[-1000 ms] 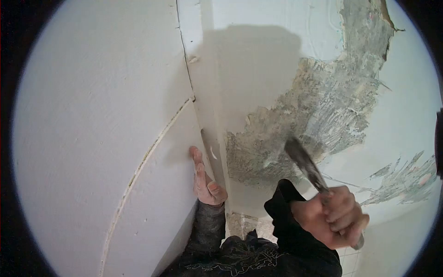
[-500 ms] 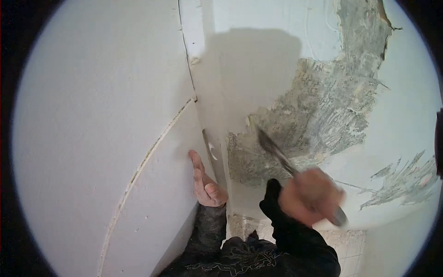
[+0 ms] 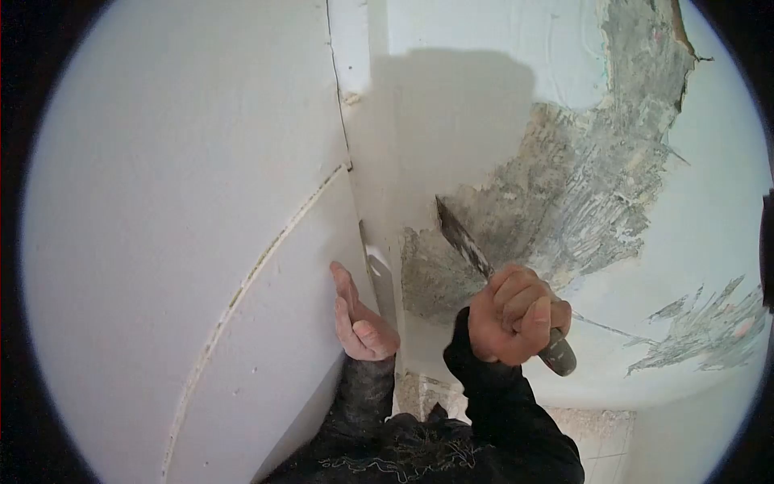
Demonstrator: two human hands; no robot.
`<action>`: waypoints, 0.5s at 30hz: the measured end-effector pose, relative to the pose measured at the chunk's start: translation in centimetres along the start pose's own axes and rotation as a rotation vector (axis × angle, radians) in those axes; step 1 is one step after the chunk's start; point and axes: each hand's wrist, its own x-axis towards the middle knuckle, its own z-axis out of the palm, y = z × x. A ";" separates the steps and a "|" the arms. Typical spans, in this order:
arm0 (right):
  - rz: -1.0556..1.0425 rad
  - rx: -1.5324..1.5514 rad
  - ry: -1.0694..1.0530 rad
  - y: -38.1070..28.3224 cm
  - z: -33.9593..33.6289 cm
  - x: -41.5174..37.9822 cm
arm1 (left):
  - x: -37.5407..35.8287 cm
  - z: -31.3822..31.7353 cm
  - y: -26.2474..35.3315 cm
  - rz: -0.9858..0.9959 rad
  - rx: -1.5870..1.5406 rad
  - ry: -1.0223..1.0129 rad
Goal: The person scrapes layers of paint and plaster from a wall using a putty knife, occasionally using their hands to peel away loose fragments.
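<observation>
My right hand (image 3: 520, 316) is wrapped round the handle of a scraper (image 3: 466, 244). The scraper's dark blade points up and left, its tip at the left edge of the rough grey patch (image 3: 548, 189) on the wall, where the white coating is gone. Below the fist the rounded end of the handle sticks out. My left hand (image 3: 363, 323) rests against the white panel (image 3: 298, 339) on the left, fingers extended upward, with nothing in it.
A cracked seam (image 3: 262, 262) curves down the left panel. A narrow gap runs along the corner beside my left hand. A smaller scraped patch (image 3: 701, 335) lies at the right. Tiles (image 3: 601, 444) show at the bottom right.
My right hand with the scraper has moved slightly left and up, and the blade is now steeper. My left hand stays against the panel. The view has shifted a little.
</observation>
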 end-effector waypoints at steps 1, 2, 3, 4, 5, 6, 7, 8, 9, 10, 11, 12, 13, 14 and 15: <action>-0.179 0.191 0.038 0.7 0.0 0.1 | 0.3 0.1 -0.1 0.021 -0.008 0.004; -0.257 0.376 0.149 -0.6 -1.5 -0.8 | 0.2 0.0 0.1 0.024 -0.019 0.006; -0.339 0.578 0.238 -1.7 -2.5 -0.5 | 0.0 0.2 -0.1 0.021 -0.026 0.017; -0.347 0.549 0.241 -1.1 -2.7 -0.5 | -0.2 0.2 -0.3 0.022 -0.030 0.031; -0.355 0.520 0.244 -1.1 -1.2 0.6 | -0.4 -0.1 -0.2 0.017 -0.026 0.036; -0.288 0.248 0.158 0.4 1.2 1.5 | -0.4 -0.2 -0.1 0.014 -0.032 0.041; -0.270 0.194 0.101 1.1 2.4 1.8 | -0.3 -0.2 0.0 0.009 -0.040 0.038; -0.255 0.140 0.044 1.8 3.7 2.0 | -0.2 -0.1 0.0 0.011 -0.053 0.041; -0.332 0.179 0.093 1.3 3.4 2.1 | 0.1 0.0 -0.3 0.012 -0.046 0.044; -0.398 0.193 0.157 -0.7 2.5 1.3 | 0.0 -0.3 0.1 -0.011 -0.044 0.029; -0.466 0.214 0.204 -2.6 1.6 0.9 | -0.2 -0.2 0.2 -0.030 -0.041 0.029; -0.393 0.161 0.197 -2.6 1.2 0.7 | 0.0 0.2 -0.2 -0.019 -0.029 0.046; -0.322 0.107 0.186 -2.6 0.9 0.5 | 0.0 0.1 -0.1 -0.017 -0.008 0.051; -0.102 -0.044 0.129 -1.7 0.4 -0.2 | -0.2 0.1 0.1 -0.019 0.012 0.056; 0.120 -0.197 0.075 -1.1 0.2 -0.8 | -0.4 -0.1 0.1 -0.008 0.004 0.053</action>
